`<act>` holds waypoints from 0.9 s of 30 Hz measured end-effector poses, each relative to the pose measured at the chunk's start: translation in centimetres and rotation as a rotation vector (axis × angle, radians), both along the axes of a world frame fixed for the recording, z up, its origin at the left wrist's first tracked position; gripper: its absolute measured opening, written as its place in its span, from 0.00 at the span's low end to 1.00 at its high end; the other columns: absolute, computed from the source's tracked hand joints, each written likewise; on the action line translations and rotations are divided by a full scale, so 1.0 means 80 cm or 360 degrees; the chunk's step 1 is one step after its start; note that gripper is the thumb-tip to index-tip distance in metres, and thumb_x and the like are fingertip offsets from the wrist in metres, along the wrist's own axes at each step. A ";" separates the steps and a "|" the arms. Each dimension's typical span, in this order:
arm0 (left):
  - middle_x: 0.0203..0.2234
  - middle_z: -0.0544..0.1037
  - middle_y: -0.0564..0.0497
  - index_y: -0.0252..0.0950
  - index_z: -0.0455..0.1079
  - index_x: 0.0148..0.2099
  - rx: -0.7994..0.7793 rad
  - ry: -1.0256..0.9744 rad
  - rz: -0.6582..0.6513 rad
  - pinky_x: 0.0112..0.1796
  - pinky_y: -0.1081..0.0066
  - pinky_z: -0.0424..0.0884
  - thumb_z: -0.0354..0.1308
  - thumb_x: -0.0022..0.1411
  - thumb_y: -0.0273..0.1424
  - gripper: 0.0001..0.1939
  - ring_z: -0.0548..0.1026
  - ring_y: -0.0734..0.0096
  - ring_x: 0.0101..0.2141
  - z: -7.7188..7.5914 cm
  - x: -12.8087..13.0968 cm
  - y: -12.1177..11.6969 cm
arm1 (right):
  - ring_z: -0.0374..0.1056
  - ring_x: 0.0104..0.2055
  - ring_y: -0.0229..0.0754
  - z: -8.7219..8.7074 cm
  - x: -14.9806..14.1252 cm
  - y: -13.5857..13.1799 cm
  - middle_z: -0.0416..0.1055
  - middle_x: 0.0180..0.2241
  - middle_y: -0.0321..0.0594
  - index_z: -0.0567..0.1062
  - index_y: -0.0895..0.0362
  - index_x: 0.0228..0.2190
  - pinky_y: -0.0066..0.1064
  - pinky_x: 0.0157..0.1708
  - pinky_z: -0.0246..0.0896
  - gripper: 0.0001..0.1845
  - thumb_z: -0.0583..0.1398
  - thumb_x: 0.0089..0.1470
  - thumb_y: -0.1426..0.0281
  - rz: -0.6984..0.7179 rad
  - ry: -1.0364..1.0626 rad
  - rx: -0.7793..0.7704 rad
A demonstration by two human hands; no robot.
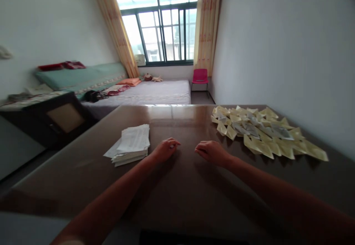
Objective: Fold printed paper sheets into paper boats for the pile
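Fingers [200,148] of both the right hand [213,152] and left hand [165,150] curl loosely closed over the table [172,197], nothing visible in them, the stack [133,141] lying left of the nearer left hand, long axis seemingly running away, folded papers [257,131] right of the right hand.

Free way between the left hand [164,150] and the right hand [213,152], obstacles on both outer sides.
Ahead of the fingers [172,141], the table [180,124] lies open to its far edge. Left of the left fingers, the paper stack [133,142] stands as an obstacle; right of the right fingers, and beyond them, the folded papers [267,132] block the passage.
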State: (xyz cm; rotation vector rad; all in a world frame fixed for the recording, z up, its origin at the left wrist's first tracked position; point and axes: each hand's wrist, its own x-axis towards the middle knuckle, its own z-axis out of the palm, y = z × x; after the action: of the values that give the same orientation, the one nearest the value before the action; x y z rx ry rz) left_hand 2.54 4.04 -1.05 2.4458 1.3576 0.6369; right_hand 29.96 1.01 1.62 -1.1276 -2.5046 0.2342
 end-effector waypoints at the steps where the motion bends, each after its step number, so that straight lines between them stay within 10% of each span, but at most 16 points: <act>1: 0.45 0.77 0.52 0.43 0.74 0.47 -0.0006 0.0035 0.0014 0.48 0.72 0.68 0.52 0.61 0.32 0.14 0.74 0.70 0.45 0.009 -0.017 -0.003 | 0.71 0.34 0.38 -0.002 -0.012 0.002 0.76 0.32 0.39 0.78 0.54 0.33 0.27 0.31 0.53 0.15 0.53 0.61 0.62 0.0026 -0.0008 -0.0007; 10: 0.48 0.75 0.45 0.38 0.73 0.49 -0.0324 0.0379 0.0345 0.50 0.64 0.65 0.65 0.45 0.48 0.30 0.71 0.55 0.49 0.060 -0.209 -0.003 | 0.69 0.32 0.38 -0.003 -0.095 0.014 0.75 0.30 0.39 0.78 0.54 0.31 0.27 0.30 0.53 0.15 0.54 0.61 0.63 0.0227 0.0036 -0.0094; 27: 0.32 0.80 0.52 0.38 0.78 0.32 -0.0595 0.0291 0.0134 0.39 0.75 0.66 0.63 0.51 0.44 0.14 0.74 0.68 0.35 0.079 -0.220 0.012 | 0.66 0.27 0.35 0.017 -0.185 0.072 0.75 0.27 0.38 0.80 0.56 0.31 0.25 0.28 0.54 0.14 0.57 0.58 0.63 0.0463 0.0322 -0.0355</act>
State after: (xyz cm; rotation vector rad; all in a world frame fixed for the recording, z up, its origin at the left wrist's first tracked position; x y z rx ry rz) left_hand -15.06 5.04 5.23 2.1939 1.4983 0.1563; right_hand 15.14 6.74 2.98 -0.7652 -2.4942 0.6868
